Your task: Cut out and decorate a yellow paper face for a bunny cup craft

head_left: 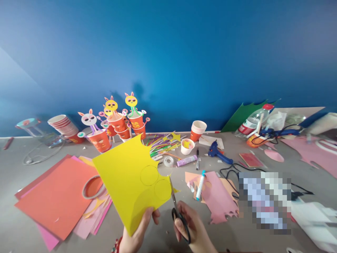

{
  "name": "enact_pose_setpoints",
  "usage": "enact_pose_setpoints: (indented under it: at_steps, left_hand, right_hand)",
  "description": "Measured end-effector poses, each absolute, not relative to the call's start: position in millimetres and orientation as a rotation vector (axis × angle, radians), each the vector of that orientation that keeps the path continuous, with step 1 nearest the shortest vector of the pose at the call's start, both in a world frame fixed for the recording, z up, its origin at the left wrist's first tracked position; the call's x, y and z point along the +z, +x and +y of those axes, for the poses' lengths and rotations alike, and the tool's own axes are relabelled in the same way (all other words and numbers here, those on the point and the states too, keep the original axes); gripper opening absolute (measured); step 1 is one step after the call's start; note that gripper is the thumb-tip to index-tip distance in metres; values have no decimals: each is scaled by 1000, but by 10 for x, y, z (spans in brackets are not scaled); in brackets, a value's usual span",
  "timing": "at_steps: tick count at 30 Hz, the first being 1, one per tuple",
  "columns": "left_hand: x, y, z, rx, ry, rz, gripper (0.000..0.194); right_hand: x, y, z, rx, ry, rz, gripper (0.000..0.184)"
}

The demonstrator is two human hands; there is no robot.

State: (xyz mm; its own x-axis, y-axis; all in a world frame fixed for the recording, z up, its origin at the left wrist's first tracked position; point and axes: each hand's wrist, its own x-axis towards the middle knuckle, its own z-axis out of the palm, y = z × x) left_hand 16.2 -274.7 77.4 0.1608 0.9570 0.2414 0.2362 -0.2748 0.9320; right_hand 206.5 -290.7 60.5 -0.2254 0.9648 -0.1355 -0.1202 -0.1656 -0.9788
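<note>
A yellow sheet of paper (118, 175) with two drawn circles and a scalloped cut edge is gripped at its lower edge by my left hand (142, 225), thumb on top. My right hand (188, 223) has its fingers through the black handles of a pair of scissors (174, 200). The blades point up and away, at the sheet's right edge beside the lower circle. A small yellow scrap (177, 190) sticks out just past the blades. Part of the left fingers is hidden behind the paper.
Orange and pink sheets (52, 200) lie left under a tape roll (85, 193). Bunny-topped cups (98, 140) stand by the wall. Pipe cleaners (160, 146), a blue glue gun (218, 153), a marker (200, 186) and pink cut paper (218, 200) lie across the middle and right.
</note>
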Motion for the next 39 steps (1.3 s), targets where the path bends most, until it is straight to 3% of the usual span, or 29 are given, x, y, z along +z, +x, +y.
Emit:
enact_pose_setpoints:
  at_steps: [39]
  left_hand:
    - [785, 14, -2691, 1054, 1592, 1094, 38]
  right_hand:
    - [455, 2259, -2922, 1582, -1172, -1264, 63]
